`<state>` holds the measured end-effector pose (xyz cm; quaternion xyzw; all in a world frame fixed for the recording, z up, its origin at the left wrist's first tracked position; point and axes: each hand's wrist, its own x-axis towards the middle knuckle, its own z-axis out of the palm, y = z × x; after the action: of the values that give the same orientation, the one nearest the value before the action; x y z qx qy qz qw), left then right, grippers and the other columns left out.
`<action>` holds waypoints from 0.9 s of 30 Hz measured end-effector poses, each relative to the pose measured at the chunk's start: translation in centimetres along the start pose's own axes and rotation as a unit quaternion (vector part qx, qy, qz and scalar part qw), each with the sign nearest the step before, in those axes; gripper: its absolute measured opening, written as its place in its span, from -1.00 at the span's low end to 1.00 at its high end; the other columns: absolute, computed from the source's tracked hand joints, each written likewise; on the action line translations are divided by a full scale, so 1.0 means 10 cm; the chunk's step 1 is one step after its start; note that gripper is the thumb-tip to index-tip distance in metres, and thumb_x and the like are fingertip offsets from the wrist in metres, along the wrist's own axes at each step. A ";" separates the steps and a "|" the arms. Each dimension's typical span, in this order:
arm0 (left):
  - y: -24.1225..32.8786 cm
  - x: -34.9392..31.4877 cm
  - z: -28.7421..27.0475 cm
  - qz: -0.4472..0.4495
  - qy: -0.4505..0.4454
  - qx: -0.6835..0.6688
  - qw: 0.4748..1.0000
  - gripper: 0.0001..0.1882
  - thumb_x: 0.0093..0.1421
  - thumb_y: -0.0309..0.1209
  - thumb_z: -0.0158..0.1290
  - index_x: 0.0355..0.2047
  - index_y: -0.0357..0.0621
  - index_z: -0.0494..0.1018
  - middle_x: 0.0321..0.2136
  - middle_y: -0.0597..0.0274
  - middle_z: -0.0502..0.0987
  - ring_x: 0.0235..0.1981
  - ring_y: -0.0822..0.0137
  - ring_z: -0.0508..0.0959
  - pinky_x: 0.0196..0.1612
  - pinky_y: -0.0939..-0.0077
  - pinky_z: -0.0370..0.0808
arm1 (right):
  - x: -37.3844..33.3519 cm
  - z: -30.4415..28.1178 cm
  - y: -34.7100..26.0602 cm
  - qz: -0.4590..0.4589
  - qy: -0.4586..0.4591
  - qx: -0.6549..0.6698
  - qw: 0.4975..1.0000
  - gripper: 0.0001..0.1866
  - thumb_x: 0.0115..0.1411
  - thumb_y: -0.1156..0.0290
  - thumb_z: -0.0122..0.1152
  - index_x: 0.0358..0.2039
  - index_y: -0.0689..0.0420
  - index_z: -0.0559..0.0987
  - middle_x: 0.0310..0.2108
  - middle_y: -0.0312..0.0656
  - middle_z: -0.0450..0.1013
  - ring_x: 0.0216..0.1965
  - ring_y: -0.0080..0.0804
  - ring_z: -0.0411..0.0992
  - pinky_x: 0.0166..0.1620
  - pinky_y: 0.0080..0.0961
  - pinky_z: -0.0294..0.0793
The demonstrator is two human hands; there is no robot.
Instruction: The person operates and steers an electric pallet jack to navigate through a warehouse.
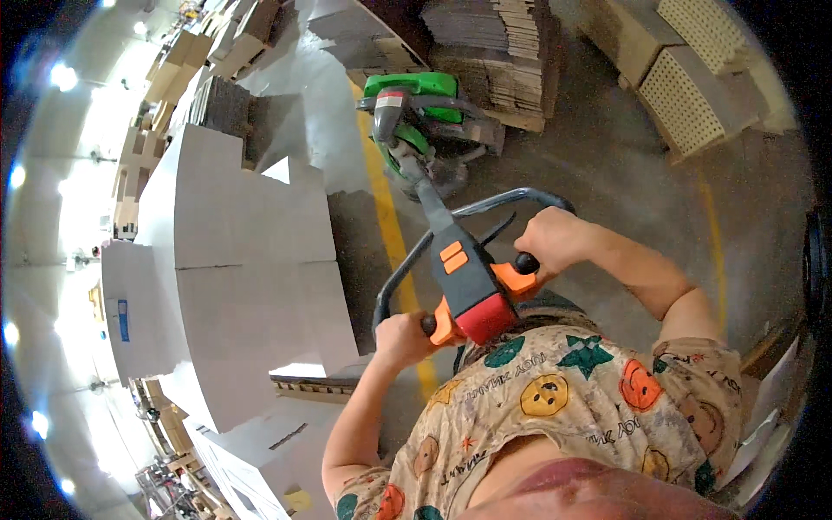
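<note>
A powered pallet jack stands ahead of me, with a green and grey body [438, 84] and a long tiller arm reaching back toward me. Its dark control head [464, 269] has orange buttons, orange side levers and a red end piece, and a grey loop bar curves around it. My left hand [404, 341] is wrapped round the left grip, beside an orange lever and black knob. On the right grip, my right hand [555, 244] is closed next to the other orange lever. Fingers on the undersides of both grips are partly hidden.
Large white cartons [251, 260] stand on a pallet to my left. Stacked flat cardboard [485, 52] lies just beyond the jack. Boxes with dotted sides [689, 100] sit at the far right. A yellow line [386, 221] runs along the concrete floor beneath the tiller.
</note>
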<state>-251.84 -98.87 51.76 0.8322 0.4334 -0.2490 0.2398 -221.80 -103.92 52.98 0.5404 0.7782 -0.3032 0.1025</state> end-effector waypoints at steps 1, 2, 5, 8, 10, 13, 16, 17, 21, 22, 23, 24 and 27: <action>0.01 -0.03 -0.01 0.004 -0.007 -0.022 1.000 -0.31 -0.25 0.25 0.20 -0.31 -0.07 0.54 -0.50 0.10 0.58 -0.40 0.13 0.58 -0.32 0.31 0.49 | 0.00 0.02 0.02 -0.008 0.004 -0.003 1.000 -0.53 -0.22 -0.06 0.31 -0.49 0.10 0.55 -0.51 -0.07 0.49 -0.39 -0.07 0.48 -0.32 -0.21 0.46; 0.04 -0.07 -0.04 0.008 -0.004 -0.022 1.000 -0.30 -0.26 0.27 0.19 -0.32 -0.08 0.54 -0.50 0.10 0.58 -0.41 0.13 0.58 -0.32 0.31 0.49 | -0.01 0.02 0.02 -0.016 0.007 -0.007 1.000 -0.53 -0.24 -0.07 0.32 -0.49 0.09 0.55 -0.52 -0.07 0.49 -0.39 -0.08 0.48 -0.33 -0.21 0.46; 0.04 -0.09 -0.01 0.022 0.019 -0.017 0.999 -0.28 -0.29 0.31 0.19 -0.37 -0.10 0.54 -0.55 0.08 0.57 -0.45 0.14 0.59 -0.35 0.33 0.49 | -0.02 0.01 0.02 0.000 0.005 -0.017 1.000 -0.51 -0.28 -0.07 0.33 -0.49 0.08 0.54 -0.52 -0.08 0.49 -0.39 -0.08 0.48 -0.34 -0.20 0.45; 0.02 -0.19 0.02 0.047 0.108 -0.020 0.993 -0.28 -0.33 0.32 0.19 -0.44 -0.09 0.55 -0.64 0.08 0.53 -0.55 0.12 0.58 -0.45 0.34 0.49 | -0.03 -0.10 -0.08 -0.005 -0.004 -0.029 1.000 -0.52 -0.29 -0.05 0.34 -0.49 0.08 0.54 -0.51 -0.09 0.49 -0.38 -0.08 0.48 -0.33 -0.19 0.45; 0.00 -0.16 0.03 0.040 0.114 -0.023 0.992 -0.27 -0.34 0.33 0.19 -0.44 -0.10 0.54 -0.64 0.06 0.53 -0.54 0.10 0.57 -0.44 0.31 0.49 | 0.04 -0.04 -0.05 -0.003 -0.003 -0.034 0.999 -0.54 -0.29 -0.02 0.34 -0.49 0.08 0.54 -0.51 -0.08 0.49 -0.38 -0.07 0.48 -0.33 -0.19 0.45; 0.07 -0.18 -0.06 0.028 0.102 -0.043 0.993 -0.27 -0.35 0.33 0.19 -0.42 -0.08 0.53 -0.61 0.07 0.54 -0.52 0.09 0.57 -0.42 0.30 0.49 | 0.07 -0.04 0.04 -0.003 -0.017 -0.042 0.999 -0.66 -0.26 0.16 0.32 -0.46 0.07 0.54 -0.49 -0.09 0.49 -0.37 -0.06 0.47 -0.31 -0.18 0.45; 0.02 -0.14 0.01 0.022 0.087 -0.059 0.994 -0.28 -0.35 0.34 0.18 -0.43 -0.05 0.52 -0.58 0.08 0.55 -0.48 0.09 0.57 -0.40 0.29 0.49 | 0.15 0.07 0.08 -0.036 0.012 -0.013 0.999 -0.70 -0.25 0.31 0.28 -0.41 0.07 0.52 -0.45 -0.08 0.49 -0.32 -0.05 0.46 -0.28 -0.18 0.43; -0.01 -0.13 0.04 0.026 0.075 -0.058 0.995 -0.28 -0.35 0.35 0.17 -0.43 -0.04 0.52 -0.56 0.08 0.55 -0.46 0.09 0.57 -0.38 0.29 0.49 | 0.18 0.10 0.06 -0.045 0.012 -0.021 0.999 -0.70 -0.25 0.31 0.28 -0.41 0.07 0.52 -0.45 -0.08 0.49 -0.32 -0.05 0.46 -0.28 -0.18 0.43; 0.05 -0.23 0.02 0.004 0.076 -0.054 0.996 -0.27 -0.37 0.38 0.15 -0.48 -0.03 0.50 -0.57 0.17 0.54 -0.49 0.14 0.57 -0.42 0.34 0.48 | 0.17 0.06 0.02 -0.053 0.020 -0.010 0.998 -0.69 -0.24 0.32 0.27 -0.40 0.08 0.50 -0.45 -0.09 0.48 -0.32 -0.07 0.47 -0.27 -0.20 0.43; 0.07 -0.24 0.04 -0.002 0.082 -0.061 0.995 -0.27 -0.37 0.38 0.15 -0.48 -0.03 0.50 -0.57 0.17 0.54 -0.49 0.14 0.57 -0.42 0.34 0.48 | 0.15 0.07 0.03 -0.056 0.027 -0.003 0.998 -0.70 -0.23 0.31 0.27 -0.41 0.07 0.50 -0.45 -0.10 0.48 -0.32 -0.09 0.47 -0.28 -0.21 0.43; 0.08 -0.25 0.07 -0.010 0.075 -0.073 0.994 -0.26 -0.38 0.40 0.14 -0.47 -0.03 0.50 -0.57 0.16 0.55 -0.48 0.13 0.57 -0.41 0.33 0.48 | 0.13 0.06 0.05 -0.060 0.034 0.003 0.998 -0.71 -0.22 0.31 0.27 -0.42 0.07 0.49 -0.45 -0.10 0.48 -0.32 -0.11 0.47 -0.28 -0.22 0.43; 0.09 -0.25 0.08 -0.017 0.067 -0.081 0.994 -0.24 -0.38 0.41 0.13 -0.47 -0.03 0.50 -0.56 0.16 0.55 -0.47 0.12 0.57 -0.40 0.33 0.48 | 0.12 0.00 0.03 -0.065 0.025 -0.009 0.998 -0.72 -0.20 0.25 0.25 -0.43 0.05 0.50 -0.48 -0.10 0.48 -0.34 -0.11 0.47 -0.30 -0.22 0.43; 0.18 -0.31 -0.01 -0.027 0.046 -0.073 0.996 -0.22 -0.39 0.43 0.10 -0.46 -0.03 0.50 -0.54 0.15 0.55 -0.46 0.12 0.57 -0.39 0.33 0.48 | 0.13 -0.06 0.07 -0.059 0.007 -0.021 0.998 -0.71 -0.18 0.16 0.23 -0.45 0.04 0.50 -0.51 -0.08 0.47 -0.38 -0.08 0.47 -0.32 -0.21 0.43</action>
<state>-251.89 -101.58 54.04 0.8109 0.4836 -0.1848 0.2729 -221.60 -102.45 52.56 0.4936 0.8153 -0.2888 0.0906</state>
